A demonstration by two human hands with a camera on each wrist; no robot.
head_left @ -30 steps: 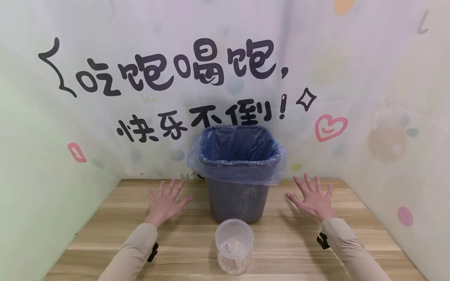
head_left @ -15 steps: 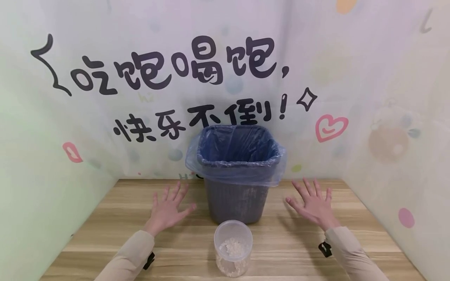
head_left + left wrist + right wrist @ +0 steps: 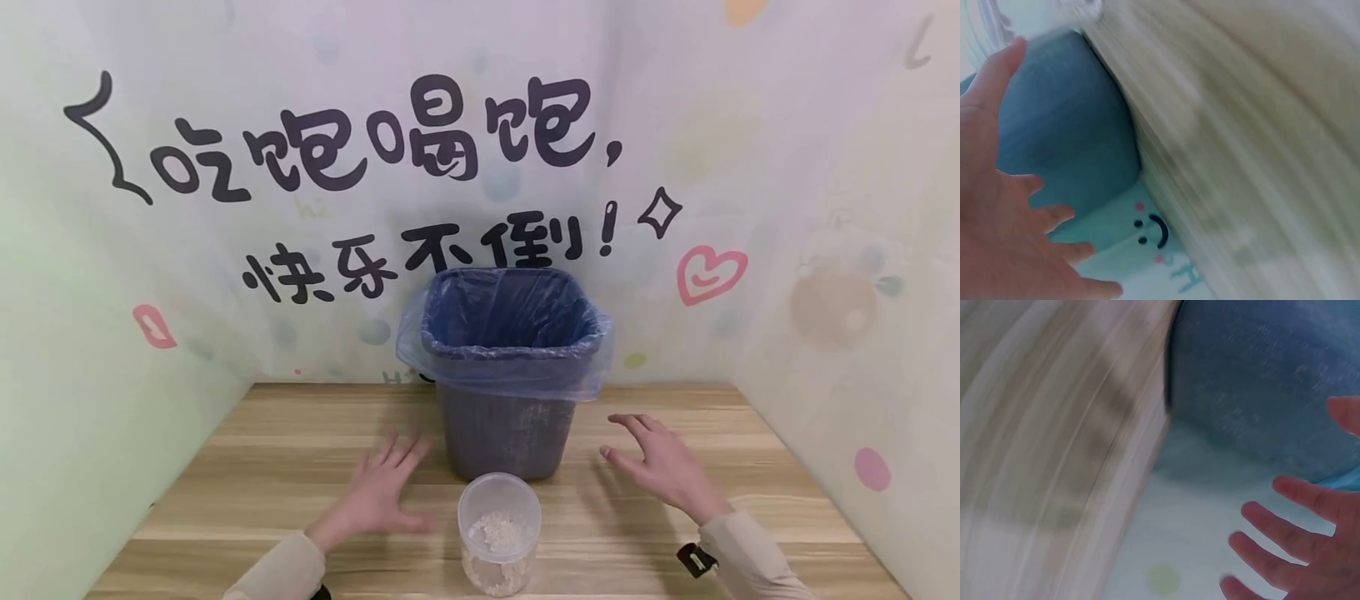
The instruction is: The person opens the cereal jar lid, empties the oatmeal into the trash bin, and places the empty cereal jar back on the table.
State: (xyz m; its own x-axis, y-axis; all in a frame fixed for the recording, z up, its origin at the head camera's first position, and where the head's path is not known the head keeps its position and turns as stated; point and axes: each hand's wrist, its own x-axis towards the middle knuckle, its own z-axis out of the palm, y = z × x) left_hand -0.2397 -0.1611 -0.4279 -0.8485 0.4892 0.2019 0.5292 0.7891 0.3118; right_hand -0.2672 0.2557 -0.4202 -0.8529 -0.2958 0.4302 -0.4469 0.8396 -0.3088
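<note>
A clear plastic jar with white crumbly bits in it stands near the front of the table. Just left of it is my left hand, fingers spread and thumb pointing toward the jar, holding nothing. My right hand hovers to the right of the trash bin, fingers extended and slightly bent, with nothing in it. The bin is dark blue-grey and lined with a blue plastic bag folded over its rim. In the left wrist view the spread fingers overlap the bin's side.
The wood-grain table runs back to a printed cloth wall with black lettering. Side walls stand close on the left and right. The bin is directly behind the jar.
My left hand has moved nearer, down and right toward the jar. My right hand has turned, its fingers lower and less spread. The jar and bin stay in place.
</note>
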